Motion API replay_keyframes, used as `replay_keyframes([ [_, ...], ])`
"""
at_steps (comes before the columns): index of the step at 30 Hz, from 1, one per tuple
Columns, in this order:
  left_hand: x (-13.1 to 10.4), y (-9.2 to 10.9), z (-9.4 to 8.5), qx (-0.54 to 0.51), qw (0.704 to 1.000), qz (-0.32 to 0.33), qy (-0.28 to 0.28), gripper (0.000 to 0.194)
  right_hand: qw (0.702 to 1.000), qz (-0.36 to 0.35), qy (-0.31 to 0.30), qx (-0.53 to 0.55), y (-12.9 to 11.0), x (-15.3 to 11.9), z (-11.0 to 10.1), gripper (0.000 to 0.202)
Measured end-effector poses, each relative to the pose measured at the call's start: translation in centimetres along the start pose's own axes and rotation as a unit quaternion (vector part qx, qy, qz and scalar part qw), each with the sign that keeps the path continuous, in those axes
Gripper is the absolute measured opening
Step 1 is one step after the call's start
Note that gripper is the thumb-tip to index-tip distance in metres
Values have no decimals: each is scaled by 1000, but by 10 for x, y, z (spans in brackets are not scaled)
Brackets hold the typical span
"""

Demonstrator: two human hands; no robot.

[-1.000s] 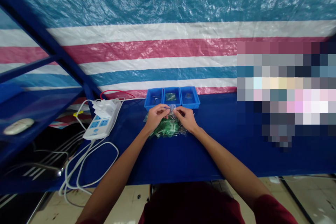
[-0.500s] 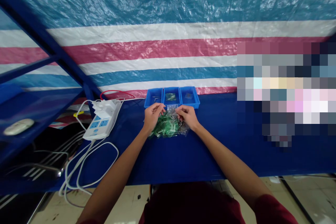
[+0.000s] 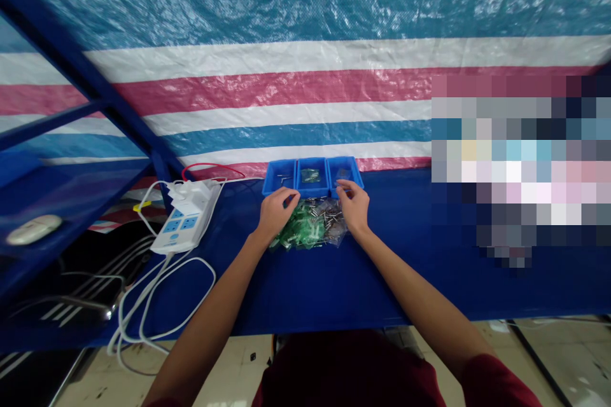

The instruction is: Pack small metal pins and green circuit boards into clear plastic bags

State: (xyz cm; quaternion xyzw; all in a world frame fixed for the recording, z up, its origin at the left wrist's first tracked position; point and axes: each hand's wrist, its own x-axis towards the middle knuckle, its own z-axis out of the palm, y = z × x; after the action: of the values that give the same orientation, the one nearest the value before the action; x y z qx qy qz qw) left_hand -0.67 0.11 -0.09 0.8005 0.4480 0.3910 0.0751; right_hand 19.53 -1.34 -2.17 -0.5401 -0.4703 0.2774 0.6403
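A pile of small green plastic packets point(image 3: 303, 229) and loose metal pins or screws point(image 3: 330, 219) lies on the blue table between my hands. My left hand point(image 3: 278, 213) is at the pile's upper left, thumb and fingers pinched together; whatever they hold is too small to make out. At the front edge of the right blue bin point(image 3: 351, 191), my right hand point(image 3: 354, 206) has its fingertips closed together, with any held thing hidden. Clear plastic bags point(image 3: 337, 235) lie under the right side of the pile, by my right wrist.
Three joined blue bins stand behind the pile. The left bin point(image 3: 273, 186) holds a few thin metal pieces, the middle one a small packet point(image 3: 310, 175). A white power strip point(image 3: 179, 229) with looped cables point(image 3: 143, 305) lies left. A striped plastic sheet point(image 3: 296, 86) hangs behind.
My right hand has moved up and right, from above the pile to the right bin. The clear bag between my hands is no longer there. My left hand has barely moved.
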Motion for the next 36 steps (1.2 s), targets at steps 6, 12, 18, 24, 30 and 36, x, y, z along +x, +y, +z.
replay_keyframes([
  [6,-1,-3,3,18,1000,6,-2,23,977,-107,68,-171,-4,5,-13,24],
  [12,-1,-2,2,30,999,5,-11,23,969,-119,45,-211,0,9,-16,28],
  [18,-2,-9,5,73,994,10,-77,17,948,-137,-90,-274,-3,-1,-5,18],
  [24,-1,-15,8,59,992,7,-109,15,901,-112,-161,-388,3,-8,2,9],
  [30,-2,-12,6,83,989,54,-113,14,899,-120,-163,-388,7,-8,3,10],
  [36,-2,-11,4,144,980,77,-112,12,908,-135,-156,-366,3,-10,3,13],
])
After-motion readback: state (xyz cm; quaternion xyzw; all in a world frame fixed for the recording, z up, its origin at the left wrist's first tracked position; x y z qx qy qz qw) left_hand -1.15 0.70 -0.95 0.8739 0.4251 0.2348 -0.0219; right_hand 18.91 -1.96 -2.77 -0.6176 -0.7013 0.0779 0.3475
